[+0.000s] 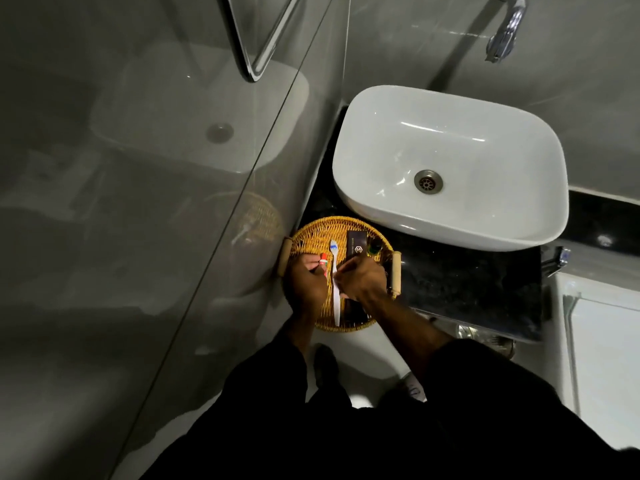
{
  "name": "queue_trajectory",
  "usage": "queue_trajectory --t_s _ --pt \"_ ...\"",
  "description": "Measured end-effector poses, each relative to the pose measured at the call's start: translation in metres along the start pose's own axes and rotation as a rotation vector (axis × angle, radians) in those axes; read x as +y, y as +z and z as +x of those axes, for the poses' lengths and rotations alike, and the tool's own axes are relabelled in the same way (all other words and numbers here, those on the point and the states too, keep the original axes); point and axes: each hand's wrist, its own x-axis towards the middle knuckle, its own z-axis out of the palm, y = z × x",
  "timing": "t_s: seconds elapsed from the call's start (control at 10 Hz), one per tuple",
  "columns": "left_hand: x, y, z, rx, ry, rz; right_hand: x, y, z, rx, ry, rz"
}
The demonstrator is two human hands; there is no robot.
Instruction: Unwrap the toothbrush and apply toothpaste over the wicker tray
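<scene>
A round wicker tray (313,233) with two wooden handles sits on the dark counter, left of the sink. Over it a white toothbrush (335,268) points away from me, its blue and white bristles at the far end. My right hand (362,280) pinches the toothbrush handle near its middle. My left hand (306,282) is closed around a small red and white toothpaste tube (323,259), whose tip sits just left of the brush neck. No wrapper is visible on the brush.
A dark box (356,242) and a small green bottle (374,247) lie in the tray's far right part. A white basin (450,168) stands to the right. A glass panel and grey wall rise on the left; a chrome tap (504,32) is above.
</scene>
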Motion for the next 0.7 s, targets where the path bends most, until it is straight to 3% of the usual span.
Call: queue_trajectory --t_s 0.5,0.7 --pt "-0.004 -0.002 -0.003 0.035 0.008 0.050 0.003 0.023 -0.017 0.221 -0.064 0.166" --pt "-0.007 -0.004 -0.008 0.074 0.151 0.111 0.012 0.018 -0.022 0.313 -0.128 0.288"
